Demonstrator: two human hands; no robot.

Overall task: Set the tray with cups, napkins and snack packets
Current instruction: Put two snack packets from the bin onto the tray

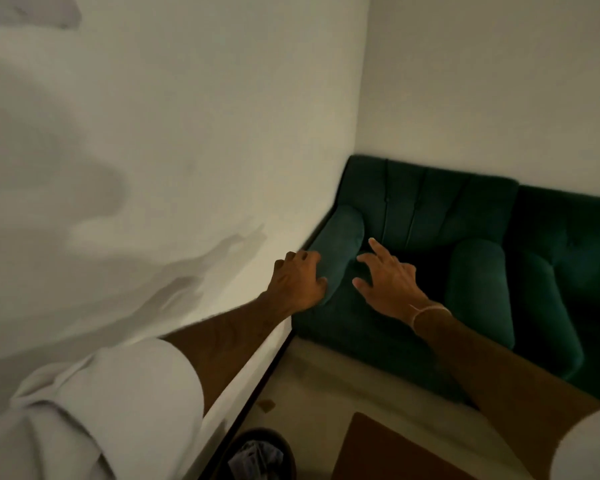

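No tray, cup, napkin or snack packet is in view. My left hand (297, 280) hangs in front of the left armrest of a dark green armchair (426, 209), fingers loosely curled, with nothing in it. My right hand (385, 277) is stretched out over the chair's seat with its fingers spread and nothing in it. A thin band circles my right wrist. Both sleeves are white.
A white wall (174, 140) runs along the left and meets another wall behind the armchair. A second green armchair (568, 258) stands to the right. A brown table corner (388, 452) and a dark round bin (260, 455) lie at the bottom on a pale floor.
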